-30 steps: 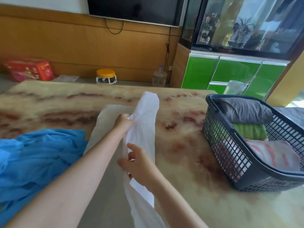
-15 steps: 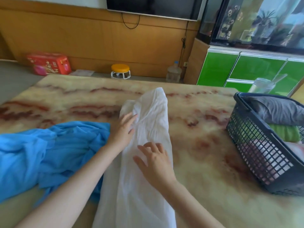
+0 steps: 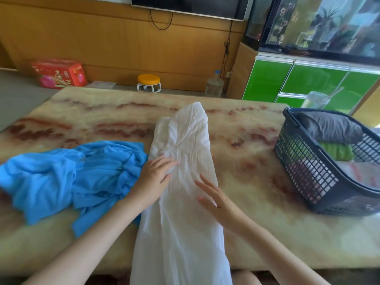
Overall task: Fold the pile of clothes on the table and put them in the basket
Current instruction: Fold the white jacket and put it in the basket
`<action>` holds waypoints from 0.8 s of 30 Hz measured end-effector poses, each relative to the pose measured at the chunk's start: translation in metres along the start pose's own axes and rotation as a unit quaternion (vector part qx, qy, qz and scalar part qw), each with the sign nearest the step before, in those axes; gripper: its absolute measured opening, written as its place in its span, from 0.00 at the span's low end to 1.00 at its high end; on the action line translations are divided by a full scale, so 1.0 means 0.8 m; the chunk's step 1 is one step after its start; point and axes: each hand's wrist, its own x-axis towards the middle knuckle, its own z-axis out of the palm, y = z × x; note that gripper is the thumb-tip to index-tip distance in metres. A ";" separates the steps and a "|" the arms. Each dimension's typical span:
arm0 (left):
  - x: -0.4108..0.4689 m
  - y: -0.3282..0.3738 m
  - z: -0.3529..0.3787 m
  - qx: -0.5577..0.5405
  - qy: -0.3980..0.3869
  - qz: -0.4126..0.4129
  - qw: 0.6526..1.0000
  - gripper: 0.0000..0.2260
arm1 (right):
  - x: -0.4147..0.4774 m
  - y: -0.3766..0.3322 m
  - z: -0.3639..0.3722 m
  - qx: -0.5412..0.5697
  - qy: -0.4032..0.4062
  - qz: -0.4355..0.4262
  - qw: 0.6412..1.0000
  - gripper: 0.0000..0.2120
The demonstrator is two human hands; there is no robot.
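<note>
A long white garment point(image 3: 183, 140) lies folded lengthwise down the middle of the marble table point(image 3: 257, 233), its lower end hanging over the near edge. My left hand point(image 3: 156, 175) presses flat on its left side with straight fingers. My right hand point(image 3: 218, 200) lies flat on its right side, fingers spread. A crumpled blue garment point(image 3: 67, 177) sits to the left, touching the white one. At the right stands a dark mesh basket point(image 3: 304, 171) holding folded grey, green and pink-striped clothes.
A clear plastic cup with a straw point(image 3: 316, 99) stands behind the basket. Beyond the table's far edge are a red box point(image 3: 58, 73), a small yellow stool point(image 3: 149, 83), a water bottle point(image 3: 214, 85) and green cabinets point(image 3: 308, 83).
The white garment was held up a second ago; it now lies flat on the table. Both hands let go of it and slid toward me along the cloth, fingers straight.
</note>
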 end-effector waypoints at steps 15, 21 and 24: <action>-0.266 0.153 -0.017 -0.268 -0.052 -0.241 0.931 0.35 | -0.234 -0.011 0.081 -0.115 0.113 -0.050 0.986 0.22; -0.289 0.138 -0.029 -0.310 -0.031 -0.244 0.918 0.25 | -0.261 -0.062 0.070 -0.197 0.262 -0.217 0.920 0.04; -0.311 0.131 -0.028 -0.271 -0.042 -0.225 0.935 0.17 | -0.267 -0.052 0.084 -0.265 0.184 -0.269 0.907 0.05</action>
